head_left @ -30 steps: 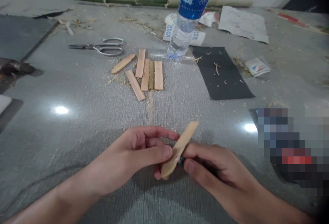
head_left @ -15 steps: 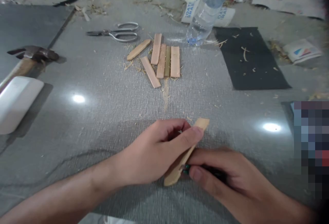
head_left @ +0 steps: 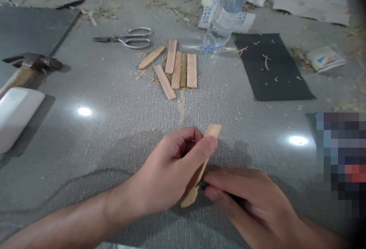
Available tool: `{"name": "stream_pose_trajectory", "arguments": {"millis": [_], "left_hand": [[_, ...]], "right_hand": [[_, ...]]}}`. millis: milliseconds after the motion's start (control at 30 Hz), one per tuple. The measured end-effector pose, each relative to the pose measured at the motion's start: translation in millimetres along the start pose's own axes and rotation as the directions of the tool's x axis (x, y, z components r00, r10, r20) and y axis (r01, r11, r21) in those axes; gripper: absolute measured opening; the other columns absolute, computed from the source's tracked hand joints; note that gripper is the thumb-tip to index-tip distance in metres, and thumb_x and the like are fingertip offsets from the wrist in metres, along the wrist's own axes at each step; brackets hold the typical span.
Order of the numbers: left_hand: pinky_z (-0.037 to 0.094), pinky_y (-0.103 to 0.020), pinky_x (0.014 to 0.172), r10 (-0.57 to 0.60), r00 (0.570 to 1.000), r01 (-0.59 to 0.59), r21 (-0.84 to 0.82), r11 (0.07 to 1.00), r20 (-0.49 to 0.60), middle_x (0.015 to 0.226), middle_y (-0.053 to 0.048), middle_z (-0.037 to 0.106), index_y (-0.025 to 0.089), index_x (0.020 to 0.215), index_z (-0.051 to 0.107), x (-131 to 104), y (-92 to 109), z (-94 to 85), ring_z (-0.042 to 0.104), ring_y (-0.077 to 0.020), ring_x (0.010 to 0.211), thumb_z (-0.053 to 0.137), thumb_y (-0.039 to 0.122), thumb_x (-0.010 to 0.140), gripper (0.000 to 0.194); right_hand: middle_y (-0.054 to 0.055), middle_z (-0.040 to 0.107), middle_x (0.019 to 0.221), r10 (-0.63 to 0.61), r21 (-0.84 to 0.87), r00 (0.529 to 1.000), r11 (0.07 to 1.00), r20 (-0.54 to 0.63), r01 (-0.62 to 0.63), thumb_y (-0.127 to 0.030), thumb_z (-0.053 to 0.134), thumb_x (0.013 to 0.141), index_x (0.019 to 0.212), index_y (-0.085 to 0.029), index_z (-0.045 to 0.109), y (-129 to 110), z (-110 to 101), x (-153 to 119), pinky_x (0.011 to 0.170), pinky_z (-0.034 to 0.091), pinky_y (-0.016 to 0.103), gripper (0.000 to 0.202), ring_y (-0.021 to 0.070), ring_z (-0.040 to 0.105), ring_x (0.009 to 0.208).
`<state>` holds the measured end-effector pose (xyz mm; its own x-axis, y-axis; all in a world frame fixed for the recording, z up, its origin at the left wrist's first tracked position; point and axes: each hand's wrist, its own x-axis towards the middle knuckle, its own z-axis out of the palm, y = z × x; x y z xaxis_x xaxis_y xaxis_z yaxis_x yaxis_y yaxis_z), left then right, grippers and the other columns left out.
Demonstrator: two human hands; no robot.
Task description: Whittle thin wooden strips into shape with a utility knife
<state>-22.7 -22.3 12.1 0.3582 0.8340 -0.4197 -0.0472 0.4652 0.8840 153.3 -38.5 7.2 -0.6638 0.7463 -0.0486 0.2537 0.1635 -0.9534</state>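
My left hand (head_left: pixel 174 169) is closed round a flat, light wooden strip (head_left: pixel 214 129), its thumb pressed along the upper part. The strip slants from upper right to lower left, with a notch near its lower end. My right hand (head_left: pixel 246 199) is closed on a small dark tool with a green part (head_left: pixel 203 185). The tool's tip meets the strip's right edge by the notch. Most of the tool is hidden by my right fingers. Beyond my hands several short wooden strips (head_left: pixel 191 70) lie among shavings on the grey table (head_left: pixel 114 134).
Scissors (head_left: pixel 134 43) lie behind the strips. At the left are a hammer (head_left: pixel 37 62) and a white object (head_left: pixel 20 115). A water bottle (head_left: pixel 224 20) stands at the back, near a dark sheet (head_left: pixel 277 77) with shavings. A blurred-out object (head_left: pixel 340 153) is at the right edge.
The held strip's top has shifted left and it stands a little steeper. My right hand has moved slightly left with the tool. The whole view has shifted a little.
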Motion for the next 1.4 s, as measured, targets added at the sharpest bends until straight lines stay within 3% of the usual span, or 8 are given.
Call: {"name": "stream_pose_trajectory", "arguments": {"millis": [100, 233, 467, 667, 933, 1133, 1267, 1400], "left_hand": [[0.030, -0.014, 0.044, 0.006, 1.000, -0.006, 0.004, 1.000, -0.011, 0.057, 0.008, 0.036, 0.020, 0.071, 0.044, -0.3, 1.4, 0.1, 0.034, -0.0048, 0.051, 0.051, 0.051, 0.096, 0.041], [0.030, -0.012, 0.042, -0.018, 0.998, 0.018, -0.003, 1.000, 0.055, 0.056, 0.009, 0.037, 0.019, 0.070, 0.048, 0.4, 3.5, -2.4, 0.034, -0.0039, 0.049, 0.057, 0.040, 0.096, 0.034], [0.041, -0.013, 0.035, -0.134, 0.984, 0.146, -0.101, 0.984, 0.120, 0.054, 0.009, 0.047, 0.023, 0.079, 0.050, -0.4, 0.6, -3.9, 0.054, -0.0073, 0.041, 0.056, 0.049, 0.094, 0.031], [0.040, -0.012, 0.033, -0.097, 0.983, 0.119, -0.141, 0.983, 0.155, 0.054, 0.008, 0.050, 0.022, 0.079, 0.050, -0.8, 1.1, -3.3, 0.055, -0.0081, 0.040, 0.054, 0.052, 0.094, 0.033], [0.031, -0.012, 0.043, -0.008, 0.997, 0.007, 0.003, 1.000, 0.072, 0.059, 0.008, 0.039, 0.018, 0.073, 0.051, -0.5, 2.9, -2.8, 0.034, -0.0041, 0.051, 0.059, 0.035, 0.095, 0.029], [0.029, -0.013, 0.044, 0.014, 0.999, -0.014, 0.010, 1.000, 0.049, 0.059, 0.008, 0.035, 0.019, 0.071, 0.046, -1.6, 2.3, -0.6, 0.031, -0.0046, 0.052, 0.053, 0.048, 0.096, 0.039], [0.029, -0.013, 0.045, 0.015, 0.999, -0.016, 0.012, 1.000, 0.028, 0.059, 0.008, 0.035, 0.019, 0.070, 0.044, -0.3, 1.9, -1.4, 0.031, -0.0051, 0.053, 0.054, 0.047, 0.096, 0.040], [0.029, -0.013, 0.045, 0.015, 0.999, -0.016, 0.009, 1.000, 0.029, 0.059, 0.008, 0.035, 0.019, 0.070, 0.045, 1.5, 2.0, -2.1, 0.031, -0.0050, 0.053, 0.052, 0.047, 0.097, 0.039]], "right_hand": [[0.002, 0.068, 0.077, -0.039, -0.019, 0.999, 0.999, -0.019, 0.039, -0.017, 0.048, 0.097, 0.094, -0.019, 0.065, -0.2, -0.5, 1.0, 0.061, 0.047, 0.024, 0.017, 0.0119, 0.060, 0.066], [0.000, 0.061, 0.074, 0.143, 0.102, 0.985, 0.983, 0.101, -0.153, -0.027, 0.048, 0.100, 0.087, -0.020, 0.065, 0.1, -3.3, -2.3, 0.059, 0.044, 0.024, 0.023, 0.0114, 0.054, 0.065], [-0.005, 0.040, 0.061, 0.309, 0.540, 0.898, 0.719, 0.315, -0.437, -0.044, 0.050, 0.100, 0.093, -0.017, 0.068, 2.2, -3.6, -3.2, 0.046, 0.027, 0.021, 0.033, 0.0075, 0.032, 0.054], [-0.007, 0.037, 0.055, 0.361, 0.574, 0.832, 0.604, 0.422, -0.553, -0.049, 0.051, 0.098, 0.092, -0.018, 0.065, 4.2, -4.7, -2.6, 0.043, 0.022, 0.022, 0.034, 0.0075, 0.030, 0.048], [-0.003, 0.052, 0.070, 0.140, 0.098, 0.980, 0.983, 0.143, -0.155, -0.028, 0.046, 0.101, 0.085, -0.019, 0.061, 1.3, -2.2, -5.2, 0.057, 0.040, 0.023, 0.024, 0.0093, 0.045, 0.062], [0.001, 0.069, 0.078, -0.150, -0.221, 0.989, 0.964, -0.004, 0.146, -0.018, 0.049, 0.099, 0.104, -0.021, 0.061, 0.2, 0.3, -6.9, 0.060, 0.047, 0.023, 0.013, 0.0115, 0.064, 0.067], [-0.001, 0.069, 0.076, -0.159, -0.311, 0.987, 0.939, -0.017, 0.146, -0.017, 0.049, 0.098, 0.110, -0.023, 0.059, -0.9, 1.3, -6.3, 0.057, 0.048, 0.026, 0.016, 0.0134, 0.066, 0.065], [0.000, 0.070, 0.083, -0.105, -0.155, 0.994, 0.983, -0.037, 0.098, -0.013, 0.050, 0.097, 0.099, -0.023, 0.060, -2.0, 2.6, -4.6, 0.062, 0.049, 0.021, 0.014, 0.0108, 0.064, 0.070]]}}
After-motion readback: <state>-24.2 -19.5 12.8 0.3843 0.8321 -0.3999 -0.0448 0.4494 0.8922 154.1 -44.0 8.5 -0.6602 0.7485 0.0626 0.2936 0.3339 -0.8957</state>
